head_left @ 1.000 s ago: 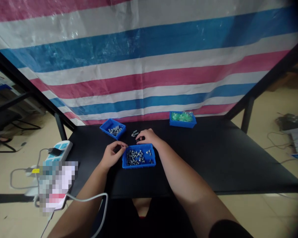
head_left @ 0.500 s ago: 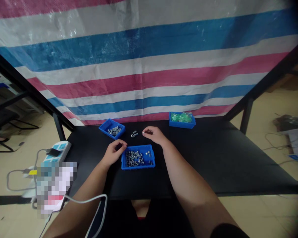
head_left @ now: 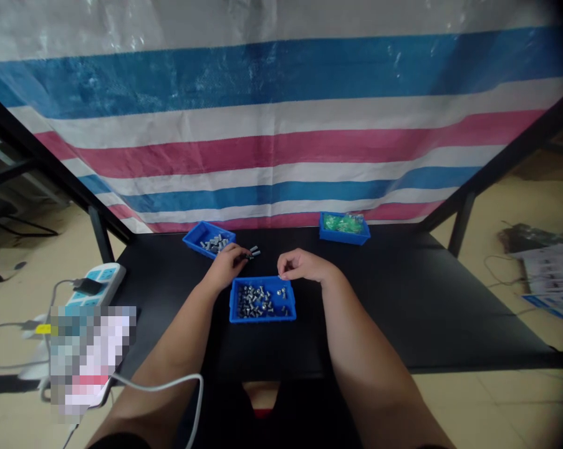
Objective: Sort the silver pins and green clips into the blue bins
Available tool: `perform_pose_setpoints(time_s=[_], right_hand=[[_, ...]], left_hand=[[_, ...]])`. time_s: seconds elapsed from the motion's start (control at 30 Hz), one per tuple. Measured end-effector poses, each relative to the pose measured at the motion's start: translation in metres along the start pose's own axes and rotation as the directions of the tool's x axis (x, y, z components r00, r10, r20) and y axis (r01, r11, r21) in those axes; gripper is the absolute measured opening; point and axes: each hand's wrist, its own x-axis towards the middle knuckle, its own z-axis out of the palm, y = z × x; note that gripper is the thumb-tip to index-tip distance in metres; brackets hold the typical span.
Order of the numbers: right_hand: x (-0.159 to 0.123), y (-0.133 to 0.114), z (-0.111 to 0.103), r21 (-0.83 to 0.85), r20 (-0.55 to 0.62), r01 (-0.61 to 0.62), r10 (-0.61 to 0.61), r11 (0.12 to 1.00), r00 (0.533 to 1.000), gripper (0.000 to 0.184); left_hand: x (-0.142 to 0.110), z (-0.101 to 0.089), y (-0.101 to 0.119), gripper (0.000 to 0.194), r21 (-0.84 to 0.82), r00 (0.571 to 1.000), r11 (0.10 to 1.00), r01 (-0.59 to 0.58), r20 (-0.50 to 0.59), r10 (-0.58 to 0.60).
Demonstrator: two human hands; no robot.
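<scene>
My left hand (head_left: 229, 260) has its fingers pinched at the edge of a small group of silvery metal cylinders (head_left: 255, 251) on the black table. Whatever lies between those fingertips is hidden. Over the far right corner of a blue tray of screws (head_left: 262, 319) hovers my right hand (head_left: 304, 265), thumb and fingers pinched together. A tiny bright bit shows at its fingertips, too small to name. Many shiny screws (head_left: 255, 300) fill the left of that tray, and several lie on its right. Behind my left hand stands a tilted blue bin (head_left: 194, 240) with more metal cylinders (head_left: 214, 242).
A blue bin (head_left: 344, 237) of green plastic-wrapped pieces (head_left: 341, 222) stands at the back right of the table (head_left: 403, 305). Striped sheeting (head_left: 272, 118) hangs behind. At left are a power strip (head_left: 98, 280), cables and a blurred-out object (head_left: 91, 362).
My left hand has moved right and forward, from the tray's left corner to the loose cylinders. My right hand has come back toward the tray's far right corner. The view has shifted slightly.
</scene>
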Motion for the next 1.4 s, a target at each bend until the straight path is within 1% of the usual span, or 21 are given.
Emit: perform_pose_setpoints(time_s=[0.17,0.23,0.27,0.33,0.37,0.43,0.47,0.5,0.57,0.7,0.8,0.87,1.0,1.07,1.13,1.2,1.27,1.33,1.4], right_hand=[[0.004,0.005,0.002,-0.126,0.018,-0.021,0.023,0.992,1.000,0.025],[0.006,0.006,0.004,-0.115,0.008,-0.021,0.022,0.993,1.000,0.025],[0.007,0.007,0.005,-0.096,-0.020,-0.019,0.017,0.995,1.000,0.025],[0.011,0.009,0.007,-0.074,-0.148,0.003,-0.014,0.997,0.989,0.024],[0.013,0.011,0.009,-0.090,-0.240,0.023,-0.045,0.996,0.970,0.022],[0.019,0.015,0.011,-0.201,-0.403,0.052,-0.131,0.978,0.906,0.018],[0.022,0.017,0.012,-0.279,-0.445,0.053,-0.178,0.959,0.878,0.017],[0.025,0.020,0.013,-0.355,-0.459,0.051,-0.221,0.933,0.860,0.016],[0.031,0.025,0.014,-0.473,-0.440,0.051,-0.286,0.879,0.851,0.017],[0.042,0.033,0.015,-0.603,-0.353,0.085,-0.361,0.793,0.863,0.022],[0.051,0.038,0.016,-0.663,-0.289,0.098,-0.374,0.742,0.881,0.024],[0.055,0.040,0.017,-0.690,-0.266,0.080,-0.354,0.719,0.896,0.024],[0.059,0.044,0.018,-0.729,-0.247,0.015,-0.283,0.684,0.927,0.024],[0.059,0.045,0.018,-0.735,-0.253,-0.003,-0.270,0.678,0.929,0.024],[0.059,0.046,0.017,-0.736,-0.263,-0.005,-0.279,0.677,0.924,0.025],[0.059,0.047,0.016,-0.732,-0.265,0.011,-0.299,0.681,0.917,0.025],[0.059,0.048,0.015,-0.728,-0.260,0.037,-0.325,0.684,0.909,0.024],[0.060,0.049,0.014,-0.729,-0.254,0.062,-0.354,0.681,0.900,0.023],[0.060,0.050,0.014,-0.736,-0.247,0.078,-0.375,0.672,0.894,0.021]], left_hand=[[-0.005,0.007,-0.006,0.033,0.022,1.000,1.000,-0.005,0.021,0.004],[-0.003,0.009,-0.008,0.032,0.035,1.000,0.999,0.004,0.012,-0.005],[-0.002,0.010,-0.008,0.030,0.045,1.000,0.999,0.013,0.005,-0.013],[0.000,0.011,-0.009,0.027,0.065,1.000,0.998,0.027,-0.006,-0.027],[0.001,0.012,-0.009,0.025,0.074,1.000,0.997,0.029,-0.009,-0.028],[0.001,0.013,-0.009,0.022,0.094,0.999,0.995,0.030,-0.020,-0.028],[0.001,0.014,-0.009,0.021,0.104,0.999,0.994,0.033,-0.028,-0.031],[0.001,0.014,-0.010,0.019,0.112,0.999,0.993,0.040,-0.034,-0.036],[0.000,0.014,-0.011,0.016,0.128,0.998,0.990,0.054,-0.034,-0.050],[-0.001,0.012,-0.012,0.016,0.138,0.998,0.989,0.058,-0.004,-0.058],[-0.003,0.008,-0.010,0.017,0.123,0.997,0.990,0.067,0.019,-0.070],[-0.005,0.003,-0.007,0.016,0.097,0.997,0.993,0.070,0.031,-0.073],[-0.008,-0.007,0.004,0.011,-0.035,0.993,0.993,0.114,0.020,-0.113],[-0.010,-0.013,0.011,0.010,-0.148,0.990,0.979,0.139,0.006,-0.140],[-0.012,-0.019,0.020,0.014,-0.280,0.991,0.951,0.134,0.021,-0.133],[-0.015,-0.024,0.029,0.019,-0.397,0.992,0.909,0.123,0.074,-0.102],[-0.018,-0.028,0.038,0.023,-0.463,0.988,0.877,0.127,0.139,-0.070],[-0.019,-0.030,0.044,0.023,-0.473,0.979,0.871,0.137,0.199,-0.046],[-0.020,-0.030,0.047,0.022,-0.457,0.972,0.878,0.143,0.234,-0.036]])
